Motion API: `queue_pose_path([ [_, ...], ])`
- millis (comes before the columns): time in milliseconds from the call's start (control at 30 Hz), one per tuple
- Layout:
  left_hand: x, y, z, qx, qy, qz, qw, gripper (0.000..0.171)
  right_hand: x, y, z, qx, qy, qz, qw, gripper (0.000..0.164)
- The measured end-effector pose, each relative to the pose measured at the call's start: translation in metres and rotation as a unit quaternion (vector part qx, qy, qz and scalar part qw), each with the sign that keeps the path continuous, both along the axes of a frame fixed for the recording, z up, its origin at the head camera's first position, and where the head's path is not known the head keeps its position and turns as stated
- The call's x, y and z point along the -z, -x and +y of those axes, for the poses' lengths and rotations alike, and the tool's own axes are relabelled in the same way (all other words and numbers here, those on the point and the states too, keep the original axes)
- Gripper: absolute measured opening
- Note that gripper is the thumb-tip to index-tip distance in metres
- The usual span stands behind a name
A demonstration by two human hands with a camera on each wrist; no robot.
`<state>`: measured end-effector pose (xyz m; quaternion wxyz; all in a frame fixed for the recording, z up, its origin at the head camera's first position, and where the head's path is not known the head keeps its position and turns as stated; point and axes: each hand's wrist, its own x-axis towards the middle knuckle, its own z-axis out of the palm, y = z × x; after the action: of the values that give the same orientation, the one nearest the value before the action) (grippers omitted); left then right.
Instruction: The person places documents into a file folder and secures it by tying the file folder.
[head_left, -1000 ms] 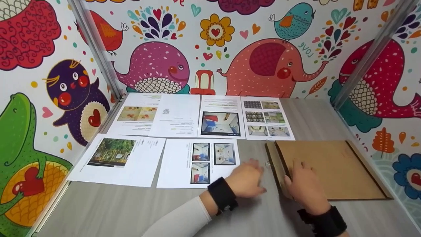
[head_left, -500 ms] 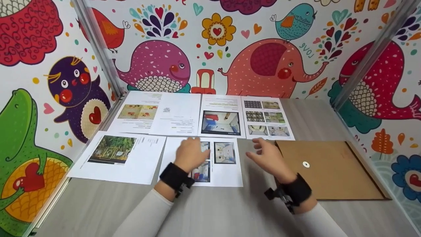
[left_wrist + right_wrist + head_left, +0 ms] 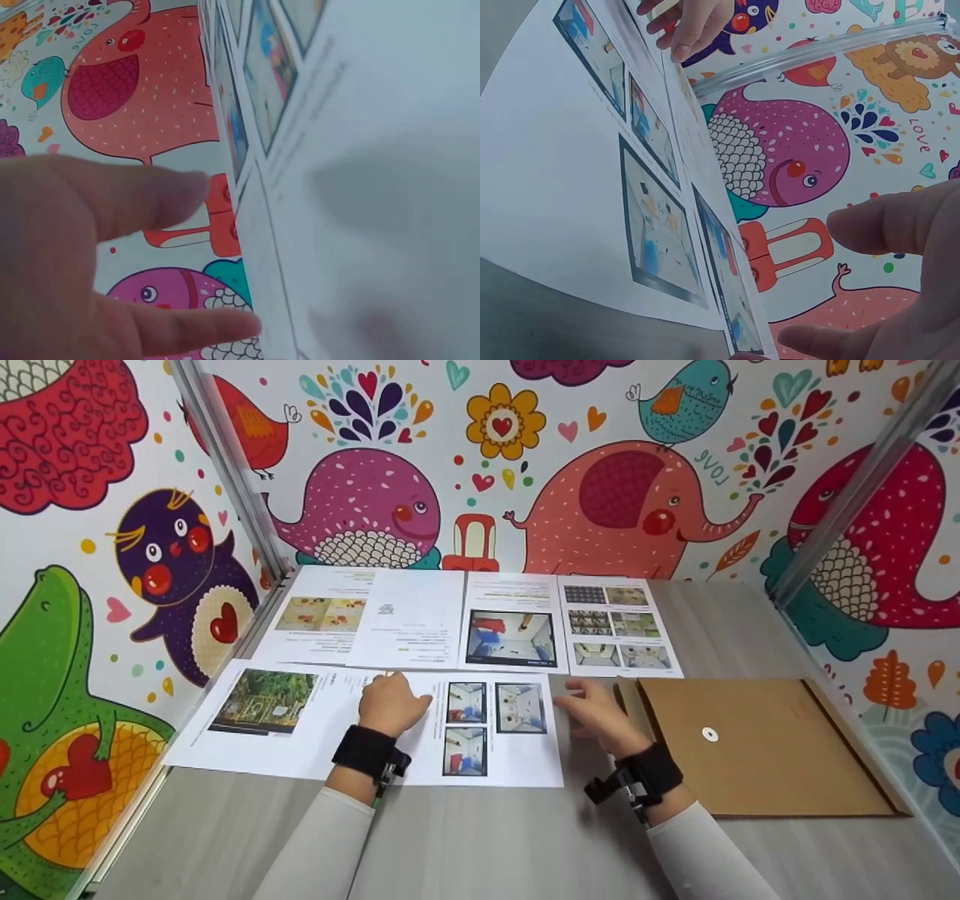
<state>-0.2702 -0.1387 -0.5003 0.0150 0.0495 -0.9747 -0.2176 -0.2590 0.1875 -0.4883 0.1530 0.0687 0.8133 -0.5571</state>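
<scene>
My left hand point(image 3: 391, 703) is over the front row of printed sheets, where the left sheet point(image 3: 202, 750) and the right sheet point(image 3: 525, 761) come side by side. Its thumb and one finger stretch apart in the left wrist view; contact with the paper cannot be made out. Between the right sheet's right edge and the brown paper envelope point(image 3: 772, 765) is my right hand point(image 3: 600, 712). Thumb and finger are spread, with nothing seen held. The envelope lies flat, a white disc point(image 3: 710, 734) on its face. Both wrists wear black bands.
Behind lies a row of several printed sheets, including a photo sheet point(image 3: 512, 639) and one with small pictures point(image 3: 622, 626). The grey table point(image 3: 480, 840) is bounded by cartoon-printed walls point(image 3: 570, 405) and metal corner posts point(image 3: 232, 465).
My left hand has moved left from beside the envelope to over the front sheets. My right hand has left the envelope's face and shifted left, which uncovers the white disc.
</scene>
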Motion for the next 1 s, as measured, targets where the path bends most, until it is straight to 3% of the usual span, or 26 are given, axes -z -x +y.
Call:
queue_pose_path([
  [367, 0.004, -0.001, -0.001, 0.0, -0.009, -0.004, 0.9999, 0.058, 0.007, -0.001, -0.005, 0.021, 0.046, -0.005, 0.999, 0.063],
  [700, 0.009, -0.004, 0.005, 0.007, 0.011, 0.017, 0.9998, 0.059, 0.016, 0.003, -0.004, 0.055, 0.099, -0.029, 0.993, 0.062],
  [1000, 0.011, -0.003, 0.011, 0.02, -0.011, 0.02, 0.9995, 0.057, 0.025, 0.004, -0.005, 0.08, 0.129, -0.037, 0.988, 0.07],
])
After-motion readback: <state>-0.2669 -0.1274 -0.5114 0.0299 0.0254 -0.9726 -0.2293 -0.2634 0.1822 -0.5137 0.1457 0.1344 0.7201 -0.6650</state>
